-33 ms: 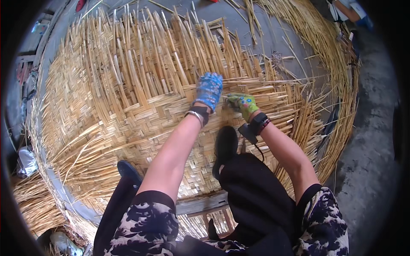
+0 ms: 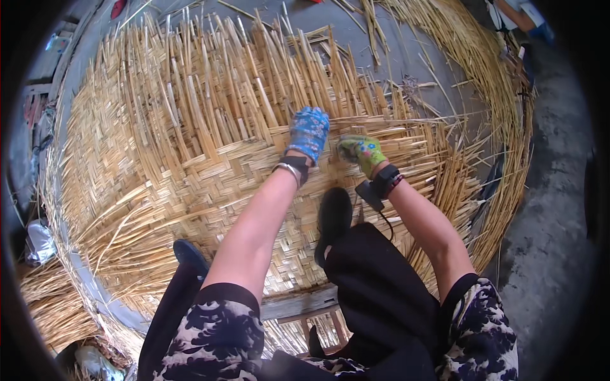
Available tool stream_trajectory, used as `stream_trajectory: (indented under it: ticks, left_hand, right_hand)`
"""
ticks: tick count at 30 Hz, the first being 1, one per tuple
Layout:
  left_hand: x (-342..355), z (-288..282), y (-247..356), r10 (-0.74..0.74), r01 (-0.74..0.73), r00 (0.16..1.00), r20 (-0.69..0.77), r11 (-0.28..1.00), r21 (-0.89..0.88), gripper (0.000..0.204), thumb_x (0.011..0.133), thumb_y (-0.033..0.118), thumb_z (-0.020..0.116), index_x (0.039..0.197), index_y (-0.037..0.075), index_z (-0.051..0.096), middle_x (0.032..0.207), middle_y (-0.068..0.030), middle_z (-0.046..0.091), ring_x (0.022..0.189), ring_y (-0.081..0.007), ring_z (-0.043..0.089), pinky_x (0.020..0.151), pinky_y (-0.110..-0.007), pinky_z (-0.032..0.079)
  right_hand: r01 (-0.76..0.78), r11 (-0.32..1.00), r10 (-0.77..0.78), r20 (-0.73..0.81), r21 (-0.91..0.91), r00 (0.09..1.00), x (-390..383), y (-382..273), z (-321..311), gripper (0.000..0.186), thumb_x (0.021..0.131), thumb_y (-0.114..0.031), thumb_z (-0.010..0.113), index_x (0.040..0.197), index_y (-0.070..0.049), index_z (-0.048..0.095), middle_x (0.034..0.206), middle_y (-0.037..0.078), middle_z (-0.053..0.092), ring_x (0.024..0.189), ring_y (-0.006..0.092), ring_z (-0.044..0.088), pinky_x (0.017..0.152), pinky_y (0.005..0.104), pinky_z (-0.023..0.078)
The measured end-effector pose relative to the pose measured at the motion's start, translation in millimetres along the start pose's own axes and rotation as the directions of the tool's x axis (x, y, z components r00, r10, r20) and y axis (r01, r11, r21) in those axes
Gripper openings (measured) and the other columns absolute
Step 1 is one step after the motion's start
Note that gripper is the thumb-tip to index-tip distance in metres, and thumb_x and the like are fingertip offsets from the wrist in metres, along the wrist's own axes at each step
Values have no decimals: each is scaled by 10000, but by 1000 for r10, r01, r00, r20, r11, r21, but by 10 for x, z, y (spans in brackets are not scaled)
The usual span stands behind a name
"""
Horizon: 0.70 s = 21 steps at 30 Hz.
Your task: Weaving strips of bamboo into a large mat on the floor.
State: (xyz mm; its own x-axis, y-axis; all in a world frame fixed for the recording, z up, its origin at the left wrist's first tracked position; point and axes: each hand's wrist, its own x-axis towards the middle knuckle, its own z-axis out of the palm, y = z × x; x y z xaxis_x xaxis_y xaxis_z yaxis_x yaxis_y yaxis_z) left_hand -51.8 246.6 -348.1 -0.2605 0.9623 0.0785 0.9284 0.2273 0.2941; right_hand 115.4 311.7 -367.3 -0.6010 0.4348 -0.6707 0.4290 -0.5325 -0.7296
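Note:
A large mat (image 2: 210, 190) of split, flattened straw-coloured reeds lies beneath me, woven in a herringbone pattern. Loose reed ends (image 2: 184, 95) stand up in rows along its far part. My left hand (image 2: 309, 133), in a blue flowered glove, is closed over reed strips at the edge of the weave. Just to its right and slightly nearer, my right hand (image 2: 362, 153), in a green flowered glove with a grey palm, has its fingers curled close to the mat. What those fingers hold is hidden. Crosswise reeds (image 2: 406, 130) run out to the right of both hands.
My dark shoes (image 2: 335, 216) rest on the mat. A long bundle of reeds (image 2: 473, 57) curves along the right side, beside a grey floor (image 2: 546, 209). More reeds (image 2: 51, 305) are heaped at the lower left. A wooden beam (image 2: 298, 303) lies near me.
My left hand has shifted very slightly to the left and away from me. The right hand's fingers have curled in a little. The mat looks the same.

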Motion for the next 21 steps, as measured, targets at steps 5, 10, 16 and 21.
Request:
stream_trajectory:
  ticks: [5,10,16,21]
  left_hand:
    - [194,-68,49,-83,54,967,243,991,123,157,717,159,498,739,105,643,770,-80,616,703,-259,604,574,-394,485]
    - [202,11,-114,-206,221,969,140,970,-104,210,736,227,489,735,74,632,656,-136,596,629,-290,594,555,-368,481]
    - [111,-213,5,-497,443,868,-19,791,-422,218,745,267,550,755,62,622,672,-137,601,627,-289,589,581,-364,465]
    - [138,-177,-22,-596,553,796,104,647,-524,223,750,261,554,801,52,616,750,-142,612,696,-285,589,621,-357,462]
  right_hand:
    - [245,969,-237,-194,16,952,184,-510,-184,200,708,-39,567,900,-14,615,751,30,627,722,134,586,630,235,458]
    - [459,799,-548,-154,-390,823,485,-673,59,317,661,-110,615,974,-65,593,882,126,614,797,213,587,684,299,457]
    - [-4,402,-263,-120,-916,957,799,-975,68,224,656,-189,570,838,-69,621,830,153,602,761,354,565,654,394,451]
    - [491,201,-508,338,-848,792,880,-730,-319,185,668,-133,535,817,-132,646,774,111,591,716,293,551,659,360,423]
